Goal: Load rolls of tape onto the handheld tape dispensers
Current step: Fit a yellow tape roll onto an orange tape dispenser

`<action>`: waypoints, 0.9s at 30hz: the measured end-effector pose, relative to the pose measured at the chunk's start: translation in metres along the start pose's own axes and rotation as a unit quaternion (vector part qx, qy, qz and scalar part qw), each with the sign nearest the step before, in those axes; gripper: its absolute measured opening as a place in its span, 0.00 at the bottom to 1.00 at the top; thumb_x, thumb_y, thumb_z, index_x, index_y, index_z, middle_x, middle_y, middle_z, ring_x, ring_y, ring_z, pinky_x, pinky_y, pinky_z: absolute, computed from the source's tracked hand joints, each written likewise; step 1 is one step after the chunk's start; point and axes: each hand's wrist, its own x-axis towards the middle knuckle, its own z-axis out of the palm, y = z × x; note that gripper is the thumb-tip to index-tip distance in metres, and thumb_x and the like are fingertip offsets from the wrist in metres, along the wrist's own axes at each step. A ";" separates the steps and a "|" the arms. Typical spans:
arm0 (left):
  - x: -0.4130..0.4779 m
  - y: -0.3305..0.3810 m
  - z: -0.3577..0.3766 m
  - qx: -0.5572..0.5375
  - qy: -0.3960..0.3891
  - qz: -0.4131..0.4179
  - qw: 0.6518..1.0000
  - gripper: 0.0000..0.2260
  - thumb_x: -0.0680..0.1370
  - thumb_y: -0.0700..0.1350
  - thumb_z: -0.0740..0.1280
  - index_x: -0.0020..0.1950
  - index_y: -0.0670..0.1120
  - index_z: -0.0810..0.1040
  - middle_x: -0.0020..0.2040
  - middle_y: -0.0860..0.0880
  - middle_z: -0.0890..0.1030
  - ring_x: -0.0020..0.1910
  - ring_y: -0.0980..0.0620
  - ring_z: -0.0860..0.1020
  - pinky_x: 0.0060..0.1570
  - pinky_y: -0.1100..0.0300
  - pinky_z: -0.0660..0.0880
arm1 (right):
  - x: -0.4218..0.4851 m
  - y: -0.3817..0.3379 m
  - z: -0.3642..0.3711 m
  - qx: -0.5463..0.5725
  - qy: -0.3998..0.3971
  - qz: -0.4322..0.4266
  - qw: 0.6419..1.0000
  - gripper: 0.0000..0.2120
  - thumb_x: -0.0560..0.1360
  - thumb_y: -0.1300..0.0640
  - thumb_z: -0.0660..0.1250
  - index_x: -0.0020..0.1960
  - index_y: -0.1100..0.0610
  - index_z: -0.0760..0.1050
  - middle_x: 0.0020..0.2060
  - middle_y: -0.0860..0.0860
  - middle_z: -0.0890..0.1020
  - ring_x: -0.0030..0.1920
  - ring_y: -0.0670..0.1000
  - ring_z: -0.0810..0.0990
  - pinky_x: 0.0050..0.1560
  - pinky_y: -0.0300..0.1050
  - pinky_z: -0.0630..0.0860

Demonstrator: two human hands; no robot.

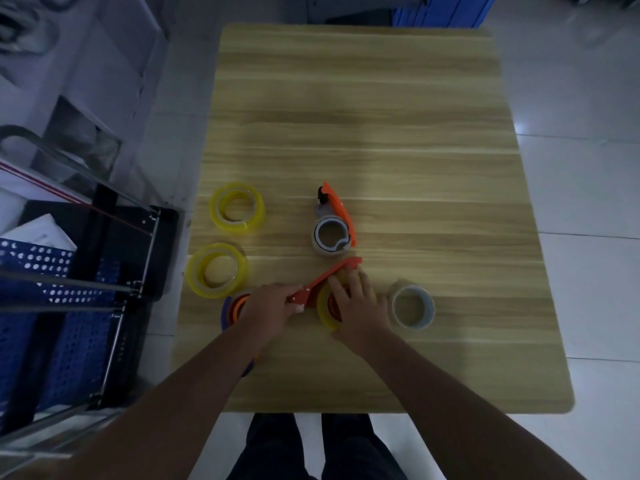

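Note:
An orange handheld tape dispenser [329, 273] lies near the front of the wooden table [363, 116]. My left hand [268, 311] grips its handle end. My right hand [358, 303] holds a yellow tape roll [325, 308] against the dispenser's hub. A second orange dispenser [337, 211] with a grey roll [330, 237] mounted on it lies further back. Two loose yellow rolls [237, 206] [217, 270] sit at the left, and a grey roll [412, 308] lies to the right of my right hand. Under my left hand a blue and orange dispenser [231, 308] is partly hidden.
A metal rack [114, 292] with blue perforated bins [41, 268] stands close to the table's left edge. A blue crate [446, 10] sits on the floor behind the table. My legs [311, 445] are at the table's front edge.

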 end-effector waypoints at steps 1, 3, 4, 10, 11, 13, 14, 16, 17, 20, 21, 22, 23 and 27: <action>0.000 0.000 0.000 -0.002 0.005 -0.002 1.000 0.21 0.74 0.49 0.71 0.67 0.55 0.74 0.61 0.51 0.80 0.58 0.52 0.77 0.57 0.57 0.72 | -0.001 0.003 -0.001 0.001 0.012 0.012 1.000 0.54 0.68 0.42 0.74 0.77 0.47 0.38 0.78 0.54 0.40 0.78 0.60 0.41 0.70 0.66 0.58; -0.002 -0.001 0.001 0.000 0.019 -0.001 1.000 0.21 0.74 0.50 0.70 0.67 0.54 0.75 0.61 0.52 0.80 0.57 0.52 0.77 0.56 0.57 0.71 | -0.001 0.009 0.000 0.029 0.029 0.036 0.999 0.54 0.68 0.41 0.74 0.78 0.51 0.39 0.78 0.54 0.42 0.77 0.60 0.47 0.71 0.62 0.60; -0.002 -0.002 0.002 0.001 0.024 0.002 1.000 0.21 0.74 0.50 0.70 0.67 0.54 0.74 0.61 0.52 0.80 0.57 0.52 0.77 0.56 0.57 0.71 | -0.001 0.012 0.001 0.050 0.031 0.041 0.997 0.54 0.68 0.41 0.74 0.78 0.52 0.40 0.79 0.53 0.43 0.77 0.61 0.50 0.72 0.59 0.61; 0.001 0.001 0.001 0.027 0.049 0.048 0.997 0.23 0.74 0.47 0.71 0.68 0.53 0.73 0.61 0.51 0.79 0.58 0.52 0.76 0.57 0.57 0.71 | -0.002 0.020 0.006 0.116 0.050 0.033 0.992 0.55 0.67 0.42 0.75 0.78 0.53 0.42 0.78 0.52 0.45 0.76 0.59 0.53 0.72 0.54 0.62; 0.003 0.002 0.000 0.041 0.046 0.059 0.996 0.23 0.74 0.47 0.71 0.68 0.53 0.72 0.60 0.51 0.79 0.59 0.51 0.76 0.57 0.56 0.72 | -0.002 0.022 0.007 0.120 0.053 0.033 0.991 0.55 0.67 0.42 0.75 0.78 0.53 0.42 0.78 0.52 0.45 0.76 0.58 0.53 0.73 0.54 0.61; 0.006 0.004 -0.003 0.066 0.027 0.079 0.994 0.24 0.73 0.47 0.71 0.68 0.56 0.72 0.57 0.53 0.80 0.57 0.51 0.75 0.57 0.54 0.73 | -0.004 0.025 0.008 0.126 0.056 0.030 0.990 0.55 0.67 0.43 0.75 0.79 0.53 0.42 0.78 0.51 0.46 0.77 0.57 0.53 0.73 0.53 0.61; 0.008 0.005 -0.004 0.064 0.014 0.083 0.994 0.23 0.72 0.48 0.71 0.66 0.58 0.73 0.55 0.54 0.80 0.55 0.52 0.76 0.55 0.54 0.74 | -0.004 0.026 0.008 0.131 0.058 0.030 0.989 0.54 0.67 0.43 0.76 0.79 0.52 0.42 0.78 0.51 0.45 0.77 0.57 0.53 0.73 0.53 0.62; 0.011 0.007 -0.005 0.045 -0.003 0.075 0.996 0.20 0.71 0.51 0.72 0.63 0.57 0.75 0.52 0.55 0.79 0.53 0.53 0.77 0.52 0.54 0.75 | -0.006 0.027 0.011 0.153 0.070 0.038 0.985 0.55 0.66 0.45 0.76 0.79 0.52 0.43 0.78 0.51 0.46 0.76 0.57 0.55 0.70 0.53 0.67; 0.012 0.007 -0.005 0.037 -0.005 0.067 0.997 0.20 0.71 0.51 0.72 0.63 0.56 0.76 0.53 0.55 0.79 0.53 0.54 0.77 0.52 0.54 0.75 | -0.007 0.027 0.013 0.167 0.077 0.045 0.982 0.55 0.65 0.45 0.77 0.78 0.53 0.44 0.78 0.51 0.47 0.76 0.56 0.57 0.68 0.53 0.68; 0.015 0.003 -0.003 0.028 0.000 0.055 0.998 0.22 0.72 0.49 0.72 0.66 0.53 0.75 0.58 0.53 0.80 0.56 0.53 0.77 0.53 0.57 0.72 | -0.011 0.026 0.018 0.185 0.077 0.071 0.977 0.54 0.65 0.44 0.77 0.78 0.53 0.45 0.77 0.50 0.52 0.75 0.55 0.59 0.66 0.52 0.69; 0.016 0.002 -0.002 0.026 0.000 0.054 0.998 0.22 0.73 0.49 0.72 0.66 0.54 0.75 0.59 0.53 0.80 0.56 0.53 0.77 0.52 0.58 0.72 | -0.012 0.026 0.018 0.187 0.080 0.076 0.976 0.53 0.65 0.44 0.77 0.78 0.53 0.47 0.77 0.50 0.53 0.74 0.54 0.59 0.66 0.52 0.69; 0.016 0.002 -0.002 0.021 -0.004 0.051 0.998 0.21 0.73 0.49 0.72 0.66 0.54 0.75 0.59 0.53 0.80 0.56 0.53 0.77 0.52 0.59 0.72 | -0.013 0.025 0.018 0.187 0.089 0.076 0.975 0.53 0.64 0.44 0.77 0.77 0.53 0.49 0.76 0.50 0.56 0.73 0.54 0.61 0.65 0.52 0.69; 0.017 0.002 -0.002 0.017 -0.007 0.047 0.999 0.21 0.73 0.48 0.72 0.66 0.54 0.75 0.59 0.53 0.80 0.57 0.53 0.77 0.53 0.58 0.72 | -0.013 0.025 0.019 0.187 0.097 0.073 0.975 0.52 0.64 0.45 0.78 0.76 0.53 0.50 0.75 0.50 0.57 0.73 0.54 0.62 0.65 0.51 0.69; 0.018 0.001 -0.002 0.033 -0.019 0.046 0.998 0.25 0.73 0.50 0.71 0.69 0.53 0.71 0.64 0.50 0.77 0.63 0.51 0.74 0.62 0.51 0.71 | -0.013 0.026 0.020 0.174 0.099 0.067 0.977 0.50 0.64 0.44 0.77 0.76 0.54 0.52 0.74 0.51 0.60 0.72 0.54 0.63 0.67 0.50 0.68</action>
